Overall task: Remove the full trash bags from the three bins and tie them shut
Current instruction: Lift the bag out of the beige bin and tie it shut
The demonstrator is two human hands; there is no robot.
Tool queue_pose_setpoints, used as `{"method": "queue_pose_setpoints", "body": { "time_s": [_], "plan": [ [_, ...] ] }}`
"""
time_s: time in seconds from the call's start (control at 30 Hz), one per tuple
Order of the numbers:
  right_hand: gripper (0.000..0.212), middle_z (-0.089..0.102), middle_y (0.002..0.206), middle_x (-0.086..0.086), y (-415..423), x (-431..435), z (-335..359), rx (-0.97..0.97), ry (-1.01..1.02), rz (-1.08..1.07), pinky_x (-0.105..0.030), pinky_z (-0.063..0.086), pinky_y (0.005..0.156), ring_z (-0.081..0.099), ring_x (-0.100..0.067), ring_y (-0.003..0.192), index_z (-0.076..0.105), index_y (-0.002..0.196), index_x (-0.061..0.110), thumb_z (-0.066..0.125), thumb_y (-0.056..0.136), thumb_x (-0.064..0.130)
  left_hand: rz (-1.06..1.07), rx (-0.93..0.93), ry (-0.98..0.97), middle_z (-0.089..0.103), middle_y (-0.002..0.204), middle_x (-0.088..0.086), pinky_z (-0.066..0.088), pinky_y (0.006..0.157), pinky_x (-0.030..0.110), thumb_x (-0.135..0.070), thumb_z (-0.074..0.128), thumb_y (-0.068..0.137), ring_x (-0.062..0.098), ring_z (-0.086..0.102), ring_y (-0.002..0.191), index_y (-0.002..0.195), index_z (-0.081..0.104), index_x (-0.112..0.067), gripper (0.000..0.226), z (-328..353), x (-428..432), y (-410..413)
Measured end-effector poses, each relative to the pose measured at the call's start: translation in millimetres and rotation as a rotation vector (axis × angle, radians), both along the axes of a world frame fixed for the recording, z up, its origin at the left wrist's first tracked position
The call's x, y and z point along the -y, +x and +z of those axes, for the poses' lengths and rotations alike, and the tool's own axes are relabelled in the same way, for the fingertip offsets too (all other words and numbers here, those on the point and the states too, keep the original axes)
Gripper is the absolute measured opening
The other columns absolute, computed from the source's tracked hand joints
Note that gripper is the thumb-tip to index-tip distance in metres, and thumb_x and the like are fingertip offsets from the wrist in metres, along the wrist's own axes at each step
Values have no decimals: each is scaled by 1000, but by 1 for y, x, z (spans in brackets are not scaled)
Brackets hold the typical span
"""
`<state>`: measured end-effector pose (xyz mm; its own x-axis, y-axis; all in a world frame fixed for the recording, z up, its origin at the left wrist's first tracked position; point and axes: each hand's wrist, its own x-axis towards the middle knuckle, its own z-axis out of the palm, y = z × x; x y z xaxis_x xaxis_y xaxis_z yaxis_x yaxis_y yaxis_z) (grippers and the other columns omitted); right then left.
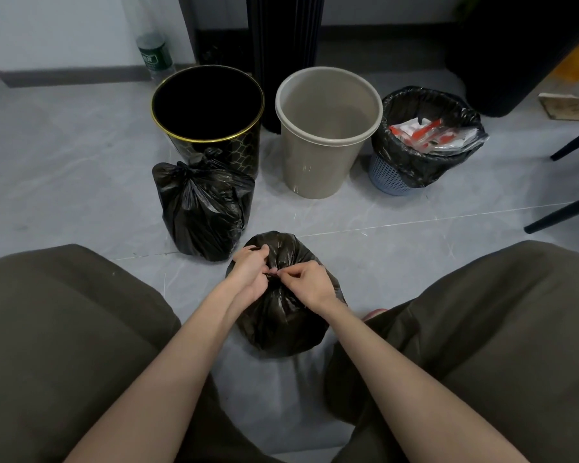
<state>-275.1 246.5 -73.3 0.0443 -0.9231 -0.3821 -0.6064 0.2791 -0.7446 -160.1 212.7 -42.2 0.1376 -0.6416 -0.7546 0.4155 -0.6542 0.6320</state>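
Note:
A black trash bag (278, 322) stands on the floor between my knees. My left hand (249, 274) and my right hand (306, 284) both pinch its gathered neck at the top. A second black bag (203, 212), knotted at its top, stands in front of the black bin with a gold rim (208, 105), which holds no bag. The beige bin (328, 128) beside it is bare inside. At the right, a small blue basket bin (386, 177) still carries a black liner (425, 162) filled with red and white wrappers.
The floor is grey tile. A plastic bottle (154, 55) stands behind the black bin. A dark ribbed column (284, 45) rises behind the bins. Black chair legs (562, 212) and a large dark object (515, 55) are at the right. My trouser knees fill the lower corners.

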Motion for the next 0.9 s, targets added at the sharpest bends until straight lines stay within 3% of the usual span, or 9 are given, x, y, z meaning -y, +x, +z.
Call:
{"method": "queue_pose_setpoints", "body": {
  "time_s": [0.03, 0.13, 0.3, 0.37, 0.47, 0.57, 0.63, 0.77, 0.9],
  "plan": [
    [20, 62, 56, 3, 0, 0, 3, -31, -19, 47, -26, 45, 61, 55, -7, 58, 76, 77, 25, 59, 86, 29, 34, -45, 11, 34, 65, 5, 38, 45, 25, -5, 44, 97, 9, 32, 36, 104, 42, -16, 14, 2, 0, 0],
    [35, 47, 47, 2, -4, -1, 7, -94, -32, 160, -25, 37, 57, 43, -9, 49, 59, 49, 32, 56, 84, 28, 69, -139, 51, 24, 62, 1, 35, 55, 27, -6, 44, 97, 12, 20, 50, 76, 31, -22, 30, 4, 1, 1],
    [23, 55, 53, -2, -6, -6, 5, -8, 10, 204, -30, 44, 59, 48, -14, 53, 60, 55, 17, 60, 76, 25, 75, -192, 64, 22, 61, 0, 42, 68, 26, -8, 43, 98, 10, 20, 44, 77, 35, -23, 27, 7, 6, -1],
    [33, 54, 52, -2, -5, -8, 3, 43, 24, 165, -27, 39, 55, 44, -12, 50, 61, 57, 10, 67, 80, 34, 49, -185, 41, 22, 61, -1, 44, 75, 28, -8, 43, 98, 10, 19, 48, 81, 37, -22, 23, 9, 7, -4],
    [40, 53, 51, 2, -6, -8, 3, 122, 56, 67, -25, 36, 55, 42, -6, 50, 66, 61, 3, 68, 83, 37, -59, -125, -28, 29, 65, 1, 41, 100, 40, -10, 43, 99, 10, 28, 54, 94, 42, -18, 9, 11, 5, -6],
    [36, 56, 47, 13, -10, -7, 8, 201, 124, -42, -14, 35, 52, 44, 1, 44, 65, 53, 24, 65, 88, 31, -482, 298, -181, 51, 106, 7, 35, 103, 36, -24, 41, 99, 16, 50, 95, 119, 39, -18, 21, 7, 3, 3],
    [35, 57, 50, 12, -13, -6, 7, 221, 153, -98, -11, 36, 52, 45, 1, 45, 65, 55, 25, 63, 89, 31, -845, 713, -308, 49, 128, 12, 33, 106, 37, -28, 40, 98, 27, 45, 119, 130, 35, -15, 35, -3, 1, 17],
    [29, 65, 55, 14, -16, -3, 8, 330, 258, -185, -12, 42, 62, 57, 0, 60, 70, 62, 22, 63, 89, 30, -1303, 1063, -385, 56, 127, 6, 37, 100, 45, -33, 42, 97, 31, 48, 120, 128, 37, -19, 34, -1, -10, 29],
    [19, 68, 60, 13, -19, 1, 15, 424, 349, -264, -11, 35, 47, 49, 4, 45, 71, 75, 17, 63, 90, 27, -1294, 1131, -488, 67, 96, -2, 44, 86, 38, -30, 52, 93, 23, 59, 101, 90, 55, -24, 7, 11, -12, 30]
  ]
}}
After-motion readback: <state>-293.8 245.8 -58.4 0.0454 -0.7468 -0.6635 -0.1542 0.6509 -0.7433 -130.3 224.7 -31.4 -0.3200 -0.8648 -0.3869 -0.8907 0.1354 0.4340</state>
